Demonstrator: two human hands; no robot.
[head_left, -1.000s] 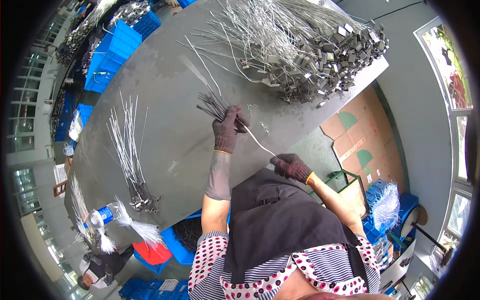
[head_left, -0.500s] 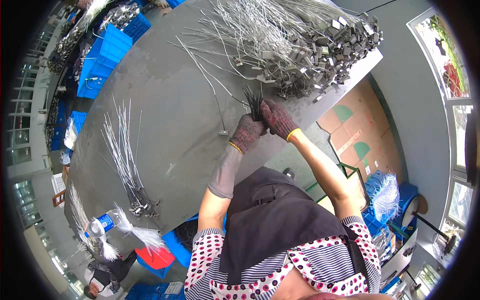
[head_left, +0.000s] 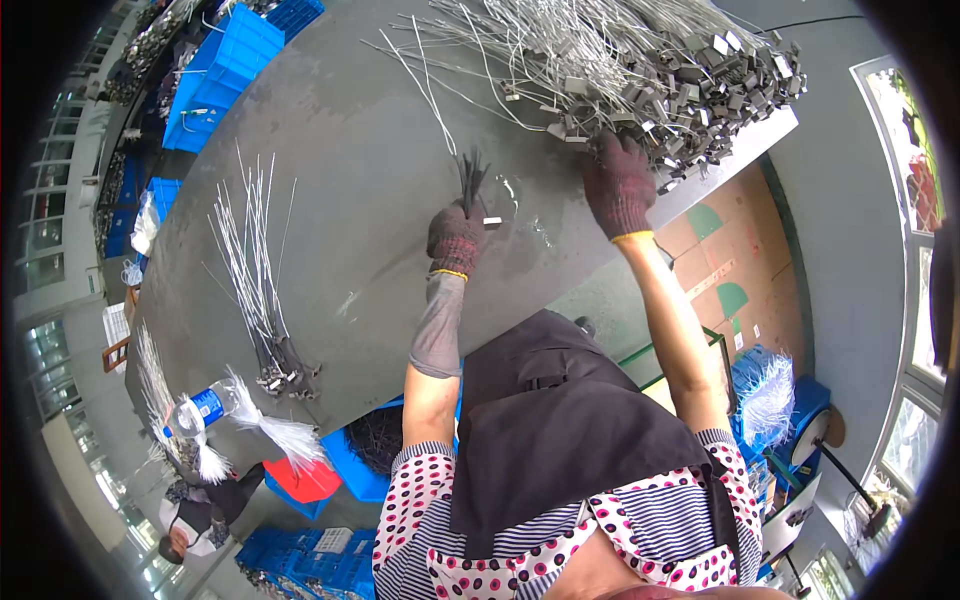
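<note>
Here, our left hand (head_left: 455, 240) closed round dark strips (head_left: 471, 182), our right hand (head_left: 620, 188) at the wire pile (head_left: 690, 85), opening and hold unclear.

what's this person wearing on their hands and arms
The left hand and right hand wear dark reddish knitted gloves with yellow cuff edges. A grey sleeve cover wraps the left forearm; the right forearm is uncovered. The short shirt sleeves are white with pink and black dots, ending in striped bands.
</note>
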